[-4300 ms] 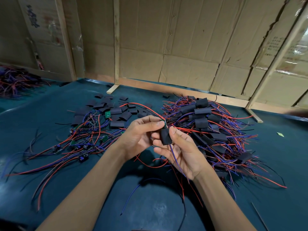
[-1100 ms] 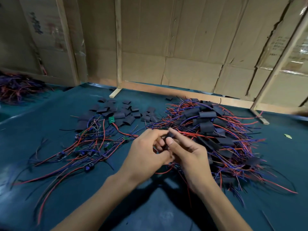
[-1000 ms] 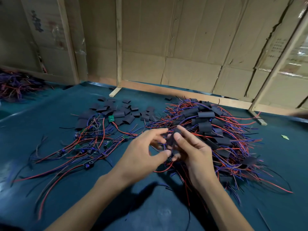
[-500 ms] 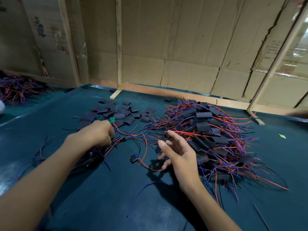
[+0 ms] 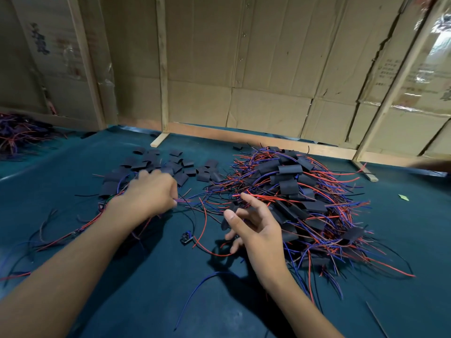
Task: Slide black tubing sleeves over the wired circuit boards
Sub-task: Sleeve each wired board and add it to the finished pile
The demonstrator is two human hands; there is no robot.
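Observation:
My left hand [image 5: 151, 193] is blurred and closed, pinching thin wires at the near edge of the loose black tubing sleeves [image 5: 170, 167]. It covers part of the left bundle of unsleeved wired boards [image 5: 80, 231]. A small circuit board [image 5: 187, 236] with red and black wires lies on the teal table between my hands. My right hand [image 5: 253, 228] is open with fingers spread and holds nothing. It hovers at the left edge of the heap of sleeved boards [image 5: 305, 191] with red and blue wires.
The teal table [image 5: 146, 289] ends at a cardboard wall with wooden battens [image 5: 163, 69]. Another wire heap [image 5: 17, 132] lies far left. A loose blue wire [image 5: 207, 281] lies near my right wrist. A green scrap [image 5: 404, 196] sits to the right.
My hands have parted: the sleeved board went onto the right heap, my left hand reached left and closed on wires, and my right hand opened. A bare board now lies between them.

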